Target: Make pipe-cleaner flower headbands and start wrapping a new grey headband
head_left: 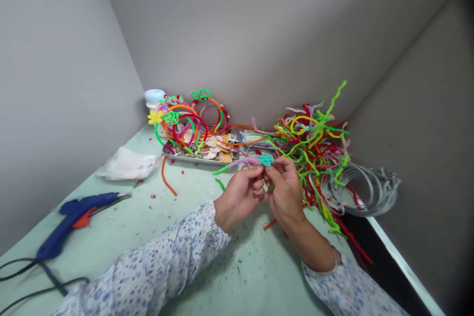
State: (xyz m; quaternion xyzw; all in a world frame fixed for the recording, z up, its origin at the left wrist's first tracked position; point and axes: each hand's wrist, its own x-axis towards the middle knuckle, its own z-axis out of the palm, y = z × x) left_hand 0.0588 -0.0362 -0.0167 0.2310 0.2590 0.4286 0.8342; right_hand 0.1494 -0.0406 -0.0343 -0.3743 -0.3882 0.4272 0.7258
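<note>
A small turquoise fuzzy flower shape (pixel 265 159) is pinched between the fingertips of both hands near the middle of the view. My left hand (pixel 242 192) is closed, its thumb and fingers at the flower's lower left. On the other side, my right hand (pixel 286 187) is closed with thumb and forefinger at the flower's lower right. A fuzzy strip, lilac (pixel 240 162) with a green end, runs leftward from the flower above my left hand. Whether the strip is joined to the flower is hidden by the fingers.
A metal tray (pixel 200 159) of shell-like pieces and fuzzy hoops stands behind. Tangled coloured pipe cleaners (pixel 314 133) and grey wire hoops (pixel 370 192) lie right. A blue glue gun (pixel 74 217), cable and white plastic bag (pixel 129 164) lie left. Walls enclose the table (pixel 148 227).
</note>
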